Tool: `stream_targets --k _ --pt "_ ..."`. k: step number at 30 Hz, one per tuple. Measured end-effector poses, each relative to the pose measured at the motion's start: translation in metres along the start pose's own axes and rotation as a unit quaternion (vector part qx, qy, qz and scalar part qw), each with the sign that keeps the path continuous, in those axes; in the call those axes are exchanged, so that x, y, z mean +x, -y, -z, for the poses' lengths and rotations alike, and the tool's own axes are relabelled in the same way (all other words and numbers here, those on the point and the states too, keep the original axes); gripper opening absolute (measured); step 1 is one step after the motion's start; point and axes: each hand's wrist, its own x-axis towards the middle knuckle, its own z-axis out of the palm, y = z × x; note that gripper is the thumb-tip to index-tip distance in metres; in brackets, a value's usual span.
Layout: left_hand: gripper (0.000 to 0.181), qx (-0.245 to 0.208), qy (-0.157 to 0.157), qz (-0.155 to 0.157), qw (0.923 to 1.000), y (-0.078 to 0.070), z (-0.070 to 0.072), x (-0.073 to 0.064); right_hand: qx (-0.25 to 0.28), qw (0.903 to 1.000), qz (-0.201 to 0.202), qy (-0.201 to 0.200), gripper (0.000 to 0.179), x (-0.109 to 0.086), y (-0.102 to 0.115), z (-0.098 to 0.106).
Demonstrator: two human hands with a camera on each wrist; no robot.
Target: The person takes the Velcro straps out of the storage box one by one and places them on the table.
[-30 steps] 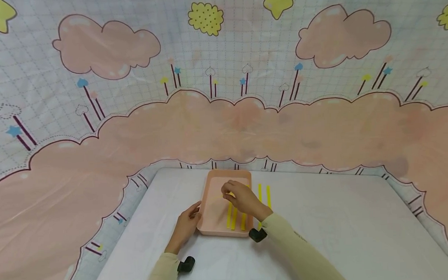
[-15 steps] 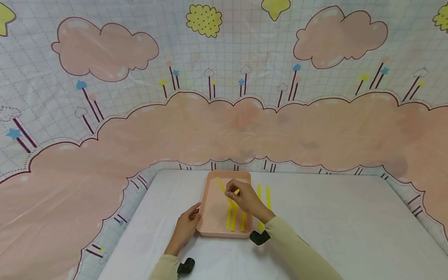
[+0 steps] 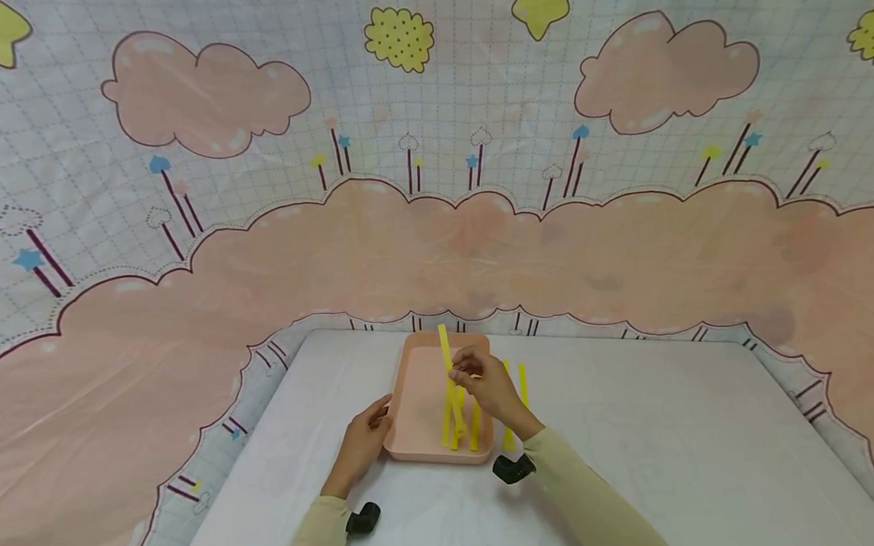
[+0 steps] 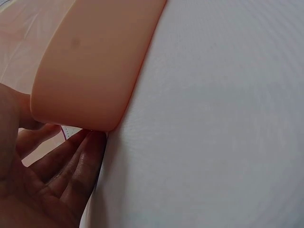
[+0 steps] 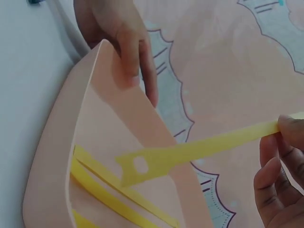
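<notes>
My right hand [image 3: 487, 388] pinches a yellow hook-and-loop cable tie [image 3: 445, 349] above the peach tray [image 3: 416, 410]. In the right wrist view the held tie [image 5: 213, 146] stretches left from thumb and fingertips, its wider slotted head hanging over the tray. Several similar yellow ties [image 3: 475, 428] lie lengthwise in the tray's right half. At the tray's left side, my left hand [image 3: 363, 446] holds the wall. From the right wrist its thumb shows inside the rim and its fingers outside. The left wrist view has fingertips under the tray's corner [image 4: 85, 85].
More yellow ties [image 3: 524, 386] lie on the white table [image 3: 667, 434] just right of the tray, partly behind the right forearm. A patterned pink and white curtain [image 3: 479, 247] stands behind the table. Each wrist wears a black camera [image 3: 364, 518].
The tie in my right hand has swung from slanting up-left to nearly upright, with its lower end over the other ties. My right hand has shifted slightly right. The left hand keeps its place.
</notes>
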Motion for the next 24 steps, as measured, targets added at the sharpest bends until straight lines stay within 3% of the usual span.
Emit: stream_targets --k 7,14,24 --pt "0.045 -0.003 0.001 -0.004 1.0000 0.001 0.000 0.001 0.015 0.9990 -0.035 -0.021 0.017 -0.006 0.005 0.004" --pt "0.045 -0.003 0.000 -0.012 0.9999 0.002 0.000 0.001 0.009 0.9981 -0.058 -0.020 0.015 -0.023 0.041 0.020" --pt "0.045 -0.005 -0.001 -0.007 1.0000 0.003 0.000 0.000 0.069 0.9935 -0.088 -0.019 0.019 -0.024 0.025 0.036"
